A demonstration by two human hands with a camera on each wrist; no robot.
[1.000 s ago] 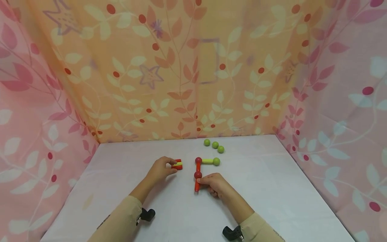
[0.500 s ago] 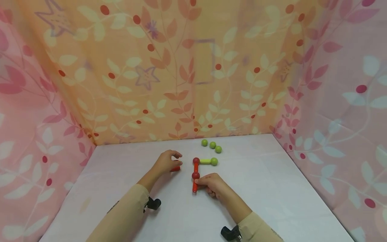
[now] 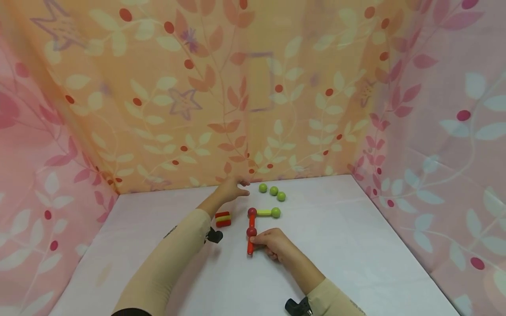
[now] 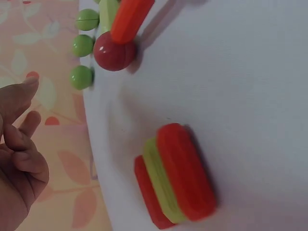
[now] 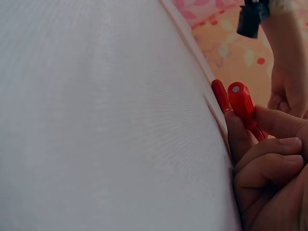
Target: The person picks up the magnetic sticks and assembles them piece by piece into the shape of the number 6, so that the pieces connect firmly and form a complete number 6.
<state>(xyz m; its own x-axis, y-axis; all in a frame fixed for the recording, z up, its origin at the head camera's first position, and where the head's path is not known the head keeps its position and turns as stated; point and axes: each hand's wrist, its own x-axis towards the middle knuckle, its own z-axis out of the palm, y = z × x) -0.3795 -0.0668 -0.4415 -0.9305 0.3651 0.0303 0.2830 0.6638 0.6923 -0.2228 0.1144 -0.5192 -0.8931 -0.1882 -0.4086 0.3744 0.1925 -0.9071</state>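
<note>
My right hand [image 3: 278, 245] pinches the lower red stick [image 3: 250, 249] between thumb and fingers; its free end shows a small silvery disc in the right wrist view. This stick joins a red ball [image 3: 251, 232]. Above that, another red stick [image 3: 252, 220] leads to a second red ball [image 3: 252, 212], from which a yellow-green stick [image 3: 263, 213] runs right to a green ball [image 3: 276, 213]. My left hand [image 3: 232, 189] is in the air near the table's back edge, left of three loose green balls [image 3: 273, 191], fingers apart and holding nothing.
Two red sticks [image 4: 186, 173] and a yellow-green stick [image 4: 163, 180] lie side by side, below the left forearm's reach. Flower-patterned cloth [image 3: 186, 145] walls off the back and both sides of the white table [image 3: 336, 228]. Each wrist carries a black camera [image 3: 215, 235].
My left hand has left the side-by-side sticks and moved forward and right toward the loose green balls. My right hand keeps its pinch on the red stick; the view has shifted slightly.
</note>
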